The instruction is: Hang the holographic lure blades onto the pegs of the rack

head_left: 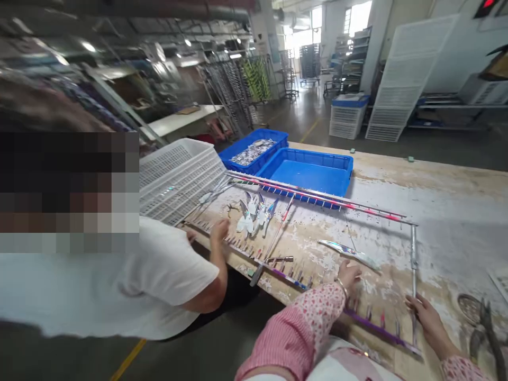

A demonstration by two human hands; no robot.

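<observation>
My left hand [349, 275], with a bracelet at the wrist and a pink floral sleeve, lies fingers apart on the board just below a shiny curved metal strip [347, 253]. My right hand [424, 315] has its fingers around the metal upright [414, 264] of a long rectangular rack frame. The frame's purple lower bar [381, 332] carries a row of small pegs. Across the table, a co-worker's hand [219, 231] in a white T-shirt rests on a second pegged bar [238, 246], next to a pile of silvery cut pieces [254, 214].
The paint-worn wooden table [448, 201] holds a blue crate of metal scraps [254, 151], a second blue crate [309, 172], a white slatted crate [178, 180] and pliers [484, 333] at the right edge. Racks and stacked crates stand behind on the factory floor.
</observation>
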